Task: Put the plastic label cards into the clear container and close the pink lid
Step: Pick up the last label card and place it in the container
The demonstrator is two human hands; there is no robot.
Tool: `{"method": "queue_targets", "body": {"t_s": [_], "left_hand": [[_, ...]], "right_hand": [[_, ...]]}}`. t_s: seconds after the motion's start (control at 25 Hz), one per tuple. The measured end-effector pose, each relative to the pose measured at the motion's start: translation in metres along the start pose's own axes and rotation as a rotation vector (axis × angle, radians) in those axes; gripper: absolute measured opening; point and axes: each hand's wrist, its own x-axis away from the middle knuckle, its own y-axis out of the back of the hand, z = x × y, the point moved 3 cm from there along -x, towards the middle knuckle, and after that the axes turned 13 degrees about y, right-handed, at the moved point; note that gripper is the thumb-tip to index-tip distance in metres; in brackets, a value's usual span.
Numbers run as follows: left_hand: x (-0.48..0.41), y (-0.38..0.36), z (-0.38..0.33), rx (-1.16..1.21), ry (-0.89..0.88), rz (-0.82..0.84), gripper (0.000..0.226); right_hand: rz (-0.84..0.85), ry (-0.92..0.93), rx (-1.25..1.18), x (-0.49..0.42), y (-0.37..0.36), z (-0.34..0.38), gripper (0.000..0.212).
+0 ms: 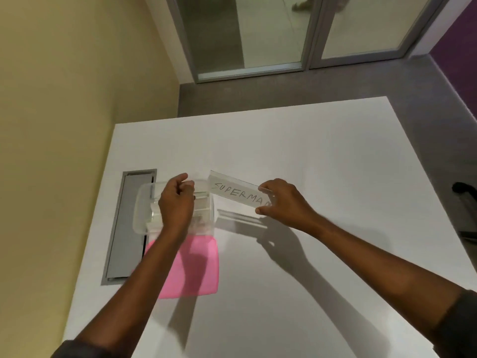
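A clear plastic container [144,202] stands on the white table, with several label cards lying inside it. My left hand [175,202] hovers over the container with curled fingers; whether it holds anything I cannot tell. My right hand [281,200] pinches the right end of a clear label card [232,193] marked "SUPERMAN", held above the table with its left end at the container's right rim. Another clear card [240,217] lies on the table under it. The pink lid [198,270] lies flat just in front of the container, partly hidden by my left forearm.
A grey cable hatch [126,228] is set into the white table [309,164] left of the container. A yellow wall runs along the left. Glass doors [271,34] stand beyond the far edge. A black chair part [464,192] shows at the right.
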Motion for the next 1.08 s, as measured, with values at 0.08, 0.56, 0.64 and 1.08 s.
{"method": "queue_targets", "body": {"t_s": [0.08,0.56,0.64,1.08], "left_hand": [[-0.022,0.038,-0.018,-0.174,-0.12,0.037,0.04],[-0.11,0.128,-0.018,-1.286,-0.56,0.197,0.048],[-0.12,0.127,-0.015,-1.291,-0.583,0.19,0.044],[-0.163,0.108,0.023,-1.505,-0.736,0.191,0.025]], "right_hand": [[0.033,0.059,0.067,-0.02,-0.019,0.027,0.061],[0.224,0.363,0.387,-0.113,-0.126,0.12,0.044],[0.235,0.368,0.434,-0.122,-0.137,0.118,0.044],[0.299,0.404,0.76,-0.149,-0.184,0.105,0.036]]}}
